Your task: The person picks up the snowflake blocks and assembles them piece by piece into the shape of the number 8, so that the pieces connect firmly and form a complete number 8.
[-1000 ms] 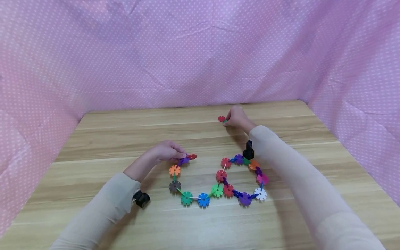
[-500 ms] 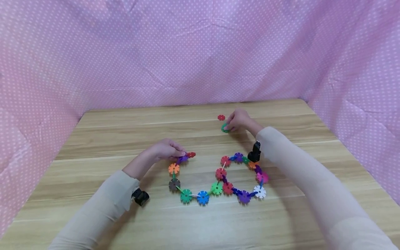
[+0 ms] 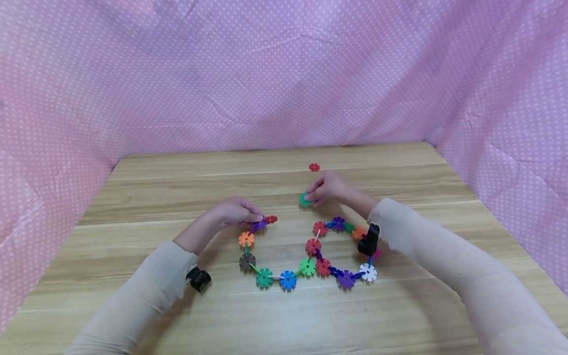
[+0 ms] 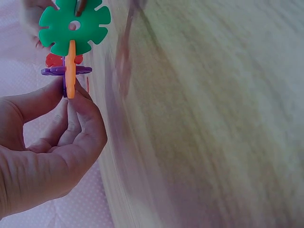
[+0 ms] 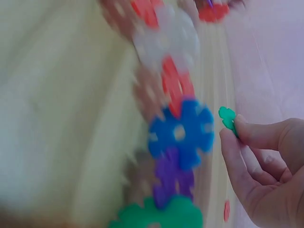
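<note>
A chain of slotted snowflake discs in many colours lies on the table, with a closed ring on the right and an open curve on the left. My left hand pinches a purple disc near the curve's free end, where a red disc sticks out. In the left wrist view, thumb and forefinger hold that purple disc beside an orange one. My right hand pinches a green snowflake disc between thumb and forefinger, behind the gap between curve and ring.
One loose red disc lies farther back on the wooden table. Pink dotted cloth hangs behind and at both sides. The right forearm's wrist camera overlaps the ring's right side in the head view.
My right hand has drawn the green disc away from the loose red one, moving nearer and leftward toward my left hand. The left hand has kept its pinch almost in place.
</note>
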Demonstrator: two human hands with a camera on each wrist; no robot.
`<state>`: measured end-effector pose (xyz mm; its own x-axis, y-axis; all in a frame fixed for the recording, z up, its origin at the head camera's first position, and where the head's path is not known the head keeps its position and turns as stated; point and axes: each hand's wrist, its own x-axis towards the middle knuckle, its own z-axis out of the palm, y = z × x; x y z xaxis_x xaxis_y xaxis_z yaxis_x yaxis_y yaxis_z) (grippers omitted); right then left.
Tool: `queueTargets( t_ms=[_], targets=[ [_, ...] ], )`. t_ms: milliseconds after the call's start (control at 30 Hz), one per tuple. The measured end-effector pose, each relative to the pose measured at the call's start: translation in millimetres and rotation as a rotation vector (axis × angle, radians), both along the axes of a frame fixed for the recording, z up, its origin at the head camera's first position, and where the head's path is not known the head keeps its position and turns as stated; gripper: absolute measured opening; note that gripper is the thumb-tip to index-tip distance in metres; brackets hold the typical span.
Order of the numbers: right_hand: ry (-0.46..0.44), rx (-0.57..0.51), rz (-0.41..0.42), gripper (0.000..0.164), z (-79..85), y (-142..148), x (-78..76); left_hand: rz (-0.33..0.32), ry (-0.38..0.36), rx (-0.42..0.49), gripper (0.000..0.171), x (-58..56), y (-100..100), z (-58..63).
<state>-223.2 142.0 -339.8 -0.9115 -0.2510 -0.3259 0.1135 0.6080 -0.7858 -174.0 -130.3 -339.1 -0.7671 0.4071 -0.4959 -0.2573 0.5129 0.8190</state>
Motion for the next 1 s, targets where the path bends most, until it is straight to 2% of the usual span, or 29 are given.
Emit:
queueTargets(
  t_ms=[200, 400, 600, 1000],
  targets=[
    [-0.100, -0.092, 0.000, 0.022, -4.9, -13.9, 15.9, 0.042, -0.003, -0.038, 0.022, -0.5, 2.7, -1.6],
    [-0.220, -0.216, 0.016, 0.023, -7.3, -26.7, 30.1, 0.051, -0.011, -0.034, 0.025, -1.4, 2.8, -4.4],
    [-0.247, -0.246, 0.007, 0.024, -8.3, -36.4, 39.2, 0.059, -0.013, -0.034, 0.025, -0.6, 3.6, -3.7],
    [-0.297, -0.288, -0.010, 0.024, -12.5, -41.5, 40.7, 0.069, -0.007, -0.026, 0.027, 0.7, 5.9, -7.3]
  ],
)
